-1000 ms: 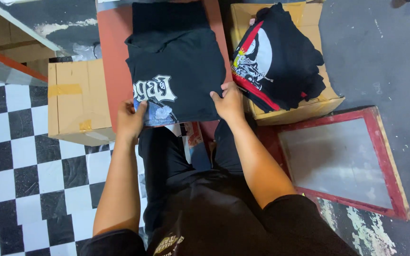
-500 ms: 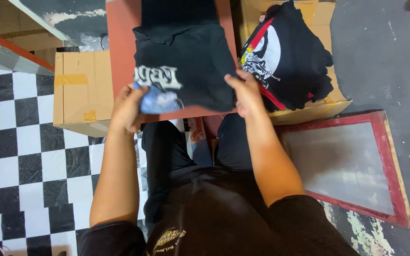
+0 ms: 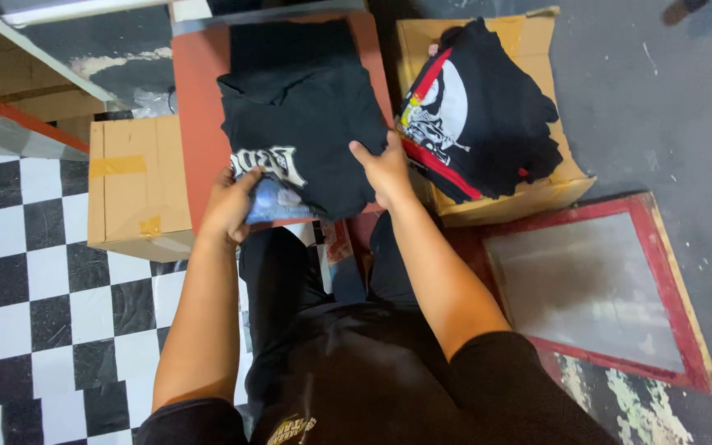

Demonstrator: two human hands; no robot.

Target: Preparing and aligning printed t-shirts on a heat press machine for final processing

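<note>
Floor (image 3: 43,272): black-and-white checkered tiles on the left; grey concrete on the right.
Framed screen (image 3: 595,288): red wooden frame with pale mesh, flat on the concrete, lower right, near the right-hand box.
Tabletop (image 3: 199,107): reddish-brown board straight ahead of the person; carries the black garment.
Left cardboard box (image 3: 133,185): closed and taped, touching the tabletop's left edge, standing on the tiles.
Right cardboard box (image 3: 554,185): open, just right of the tabletop; holds the printed stack.
Printed stack (image 3: 480,115): black garments, top one with a white, red and yellow graphic; lies in the right box, drooping over its front rim.
Black garment (image 3: 306,140): folded, white lettering near its lower left edge, a bluish printed patch at the lower left corner; lies on the tabletop, near edge hanging towards the person, between both hands.
Left hand (image 3: 228,206): at the garment's lower left corner; fingers curled, pinching the cloth by the lettering and bluish patch.
Right hand (image 3: 389,173): on the garment's lower right edge; thumb on top, fingers pressed together, gripping the cloth edge. Just beside the printed stack; contact with it cannot be told.
</note>
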